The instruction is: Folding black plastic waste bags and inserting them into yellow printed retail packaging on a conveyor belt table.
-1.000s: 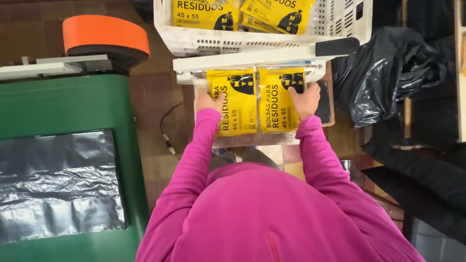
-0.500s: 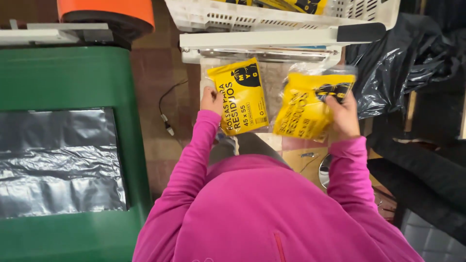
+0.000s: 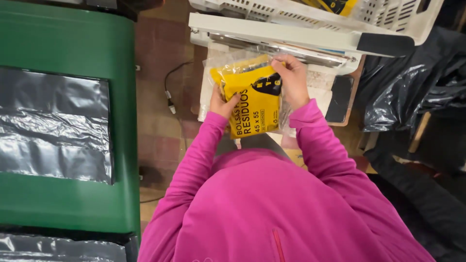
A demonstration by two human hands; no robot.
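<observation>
In the head view, the person in a pink long-sleeved top is holding a yellow flat plastic packet with black print (image 3: 255, 104) in front of the chest, just below a white long sealing device (image 3: 272, 34). The left hand (image 3: 222, 103) is closing its grip on the packet's left edge. The right hand (image 3: 292, 80) is pinching the packet's upper right corner, where a clear plastic wrap (image 3: 228, 60) is lying around it. A white perforated plastic basket (image 3: 388, 14) is standing above the device. A green large bin lined with grey plastic film (image 3: 63, 126) is standing to the left, and black crumpled plastic bags (image 3: 412, 92) are lying to the right.
</observation>
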